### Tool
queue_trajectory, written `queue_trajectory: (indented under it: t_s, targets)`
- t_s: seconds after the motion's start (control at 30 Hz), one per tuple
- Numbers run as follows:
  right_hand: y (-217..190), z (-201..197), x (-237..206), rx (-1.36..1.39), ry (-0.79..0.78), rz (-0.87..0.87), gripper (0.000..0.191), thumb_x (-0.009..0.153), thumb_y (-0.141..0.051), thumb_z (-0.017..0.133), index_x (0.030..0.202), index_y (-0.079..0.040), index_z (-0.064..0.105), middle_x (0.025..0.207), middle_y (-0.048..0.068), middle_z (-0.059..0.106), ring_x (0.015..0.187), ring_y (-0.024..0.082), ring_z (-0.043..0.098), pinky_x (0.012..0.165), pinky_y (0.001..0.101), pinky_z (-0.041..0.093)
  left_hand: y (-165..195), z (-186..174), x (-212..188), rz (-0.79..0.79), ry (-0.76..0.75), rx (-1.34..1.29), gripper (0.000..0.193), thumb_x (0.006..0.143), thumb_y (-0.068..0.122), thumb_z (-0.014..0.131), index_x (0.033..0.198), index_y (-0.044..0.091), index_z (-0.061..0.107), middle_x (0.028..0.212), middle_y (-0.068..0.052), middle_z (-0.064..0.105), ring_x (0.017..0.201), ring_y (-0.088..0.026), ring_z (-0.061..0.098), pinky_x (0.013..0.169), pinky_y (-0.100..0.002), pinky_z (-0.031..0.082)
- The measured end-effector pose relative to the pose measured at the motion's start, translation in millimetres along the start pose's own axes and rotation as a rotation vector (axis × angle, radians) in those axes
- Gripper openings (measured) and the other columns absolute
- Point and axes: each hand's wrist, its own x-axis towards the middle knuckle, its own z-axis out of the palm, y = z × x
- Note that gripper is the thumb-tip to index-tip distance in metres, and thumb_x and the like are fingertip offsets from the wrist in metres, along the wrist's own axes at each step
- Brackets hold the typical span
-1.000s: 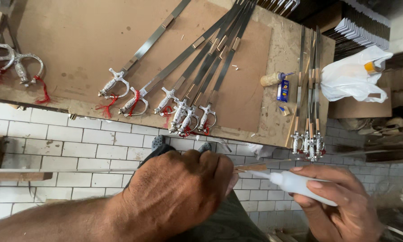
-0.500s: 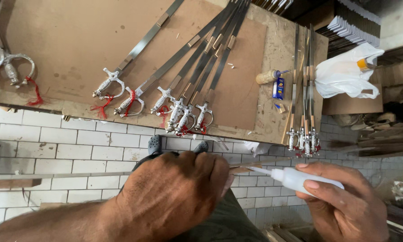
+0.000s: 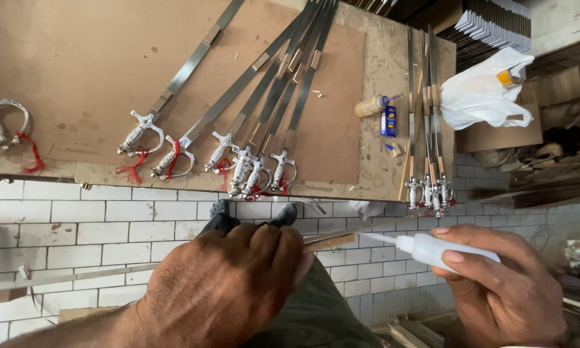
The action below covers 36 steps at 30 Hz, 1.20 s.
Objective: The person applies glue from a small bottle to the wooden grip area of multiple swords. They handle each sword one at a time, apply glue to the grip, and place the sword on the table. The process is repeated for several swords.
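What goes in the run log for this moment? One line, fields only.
left hand: grips thin blade strip | right hand: holds white squeeze bottle, nozzle toward strip | bench: sabres laid out

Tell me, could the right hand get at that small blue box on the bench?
Probably yes: the right hand holds a white squeeze bottle, but nothing stands between it and the blue box.

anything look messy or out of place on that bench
Mostly tidy. The swords lie in loose fans rather than straight rows, hilts hanging at the bench edge. Small chips litter the board near them, and a crumpled white plastic bag sits at the far end.
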Motion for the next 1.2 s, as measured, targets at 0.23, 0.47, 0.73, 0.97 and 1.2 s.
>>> queue_trajectory:
  t_s: [0.23, 0.47, 0.73, 0.97, 1.2]
  targets:
    - [10.3, 46.0, -21.7, 0.818, 0.396, 0.149, 0.034, 0.102, -0.007, 0.073, 0.133, -0.011, 0.062, 0.118, 0.026, 0.068, 0.087, 0.020, 0.073, 0.073, 0.0377, 0.066, -4.1, 5.6, 1.8, -0.269, -0.038, -0.218, 0.022, 0.092, 0.026, 0.069, 0.087, 0.004, 0.064, 0.065, -0.012, 0.066, 0.052, -0.030, 0.066, 0.043, -0.043, 0.052]
    - [4.5, 97.7, -28.6, 1.282, 0.544, 0.151, 0.034, 0.104, -0.004, 0.071, 0.136, -0.004, 0.059, 0.118, 0.029, 0.068, 0.081, 0.018, 0.070, 0.070, 0.0386, 0.063, -3.6, 12.4, -6.7, -0.530, -0.056, -0.539, 0.023, 0.099, 0.025, 0.064, 0.092, 0.003, 0.062, 0.070, -0.018, 0.064, 0.061, -0.040, 0.062, 0.051, -0.049, 0.045]
    - [-23.1, 77.0, -9.9, 0.818, 0.286, 0.275, 0.039, 0.092, -0.001, 0.068, 0.127, -0.011, 0.058, 0.119, 0.025, 0.066, 0.102, 0.028, 0.074, 0.078, 0.0345, 0.069, -2.2, 29.4, -26.6, -0.825, -0.146, -0.715, 0.039, 0.101, 0.033, 0.060, 0.079, 0.002, 0.058, 0.054, -0.012, 0.052, 0.049, -0.022, 0.045, 0.047, -0.039, 0.042]
    - [-12.9, 65.3, 4.2, 0.483, 0.033, 0.031, 0.043, 0.087, -0.007, 0.074, 0.126, -0.018, 0.058, 0.118, 0.018, 0.069, 0.112, 0.027, 0.076, 0.078, 0.0291, 0.065, -6.4, 41.9, -44.7, -0.884, -0.119, -0.808, 0.037, 0.099, 0.036, 0.060, 0.083, 0.003, 0.063, 0.051, -0.008, 0.056, 0.047, -0.017, 0.050, 0.045, -0.036, 0.043]
    - [-24.4, 70.0, 10.9, 0.322, 0.069, -0.057, 0.048, 0.079, -0.011, 0.081, 0.121, -0.021, 0.059, 0.113, 0.011, 0.072, 0.107, 0.024, 0.075, 0.085, 0.0334, 0.067, -9.7, 40.7, -47.9, -0.882, -0.137, -0.811, 0.039, 0.100, 0.037, 0.060, 0.085, 0.002, 0.064, 0.057, -0.009, 0.061, 0.051, -0.017, 0.057, 0.049, -0.036, 0.048]
